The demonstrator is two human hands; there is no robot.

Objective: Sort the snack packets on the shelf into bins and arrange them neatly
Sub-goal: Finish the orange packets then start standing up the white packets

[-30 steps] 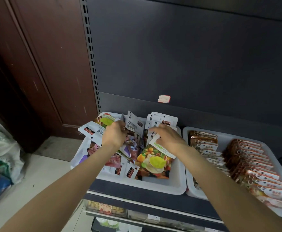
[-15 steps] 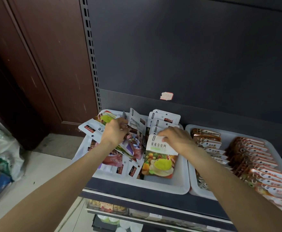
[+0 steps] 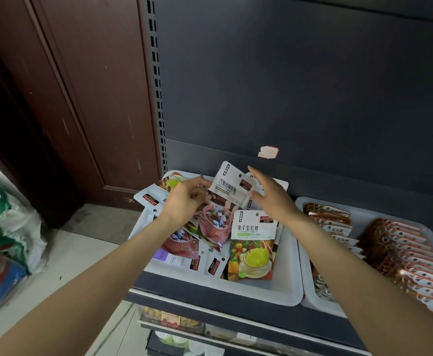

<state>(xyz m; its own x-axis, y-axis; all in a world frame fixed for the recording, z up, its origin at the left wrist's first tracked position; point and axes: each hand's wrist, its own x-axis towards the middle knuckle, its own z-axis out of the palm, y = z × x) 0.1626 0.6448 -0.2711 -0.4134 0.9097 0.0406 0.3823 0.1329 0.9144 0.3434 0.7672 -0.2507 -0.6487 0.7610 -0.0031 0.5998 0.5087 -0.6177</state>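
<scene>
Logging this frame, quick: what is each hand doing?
Left hand: pinches the pink candy packet.
Right hand: open, fingers straight, beside that packet.

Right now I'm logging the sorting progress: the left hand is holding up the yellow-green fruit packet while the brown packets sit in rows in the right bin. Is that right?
Not quite. The head view shows the left hand holding up a pink chocolate-candy packet; the yellow-green fruit packet lies in the left bin, held by neither hand. The brown packets do sit in rows in the right bin.
</scene>
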